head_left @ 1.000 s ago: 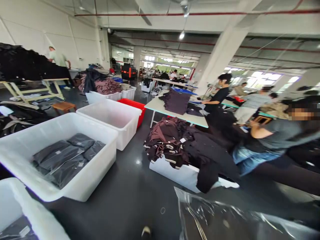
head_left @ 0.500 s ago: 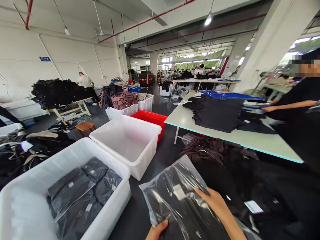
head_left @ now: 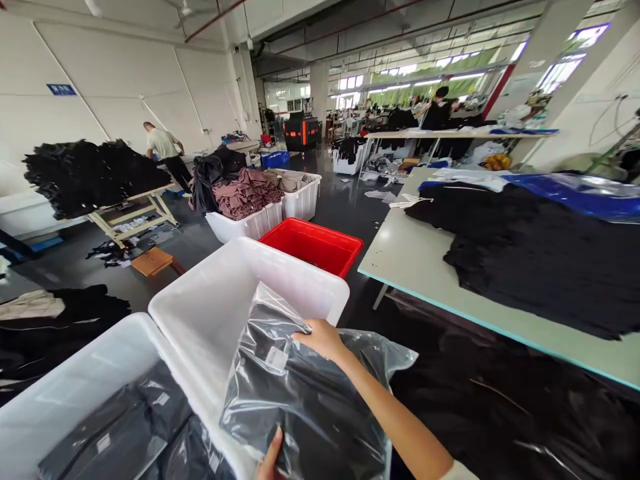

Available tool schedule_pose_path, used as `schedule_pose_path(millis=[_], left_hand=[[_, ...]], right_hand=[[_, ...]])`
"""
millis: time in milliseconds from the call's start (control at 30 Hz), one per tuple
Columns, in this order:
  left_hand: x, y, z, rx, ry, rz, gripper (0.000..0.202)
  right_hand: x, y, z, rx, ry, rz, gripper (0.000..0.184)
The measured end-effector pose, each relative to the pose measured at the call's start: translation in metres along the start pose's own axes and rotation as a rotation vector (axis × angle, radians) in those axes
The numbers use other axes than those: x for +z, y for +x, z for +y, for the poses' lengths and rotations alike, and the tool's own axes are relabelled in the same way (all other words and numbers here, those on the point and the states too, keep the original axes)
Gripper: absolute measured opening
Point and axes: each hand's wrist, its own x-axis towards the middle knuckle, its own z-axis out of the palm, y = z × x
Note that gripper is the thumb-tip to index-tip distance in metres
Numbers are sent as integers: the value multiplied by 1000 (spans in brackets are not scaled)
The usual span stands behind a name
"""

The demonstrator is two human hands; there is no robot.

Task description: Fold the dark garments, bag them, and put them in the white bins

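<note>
Glossy, wrinkly plastic bag [head_left: 320, 413], smooth plastic white tub [head_left: 210, 327], matt black cloth stack [head_left: 540, 253], wooden stool [head_left: 153, 261]

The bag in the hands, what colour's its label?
The label is white, clearest in the head view.

The right hand [head_left: 323, 339] grips a clear plastic bag [head_left: 320, 410] of dark fabric (a white label [head_left: 277, 359] shows through), while the left hand [head_left: 271, 457], partly cut off by the frame, holds its near side. Beyond the bag stands a white bin [head_left: 200, 313], with a red bin [head_left: 345, 257] just behind. Rightward, dark cloth [head_left: 540, 247] lies piled on a table [head_left: 410, 253].
</note>
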Motion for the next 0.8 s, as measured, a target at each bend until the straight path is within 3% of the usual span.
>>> schedule_pose_path(millis=[133, 267, 367, 533, 667, 733, 800], left_hand=[[77, 61, 65, 30, -203, 48, 42], [160, 143, 130, 28, -345, 128, 31], [241, 202, 179, 74, -389, 184, 28], [384, 277, 278, 262, -325, 73, 30], [478, 351, 359, 346, -247, -12, 33], [514, 395, 386, 309, -162, -20, 35], [540, 436, 399, 225, -53, 49, 37]], right_hand=[[-37, 104, 23, -56, 7, -3, 32], [-77, 222, 72, -128, 15, 30, 33], [-118, 320, 115, -162, 49, 17, 30], [-209, 483, 178, -229, 119, 15, 29], [-265, 608, 227, -177, 17, 52, 39], [-278, 663, 260, -95, -53, 34, 45], [-279, 704, 298, 85, -171, -4, 51]])
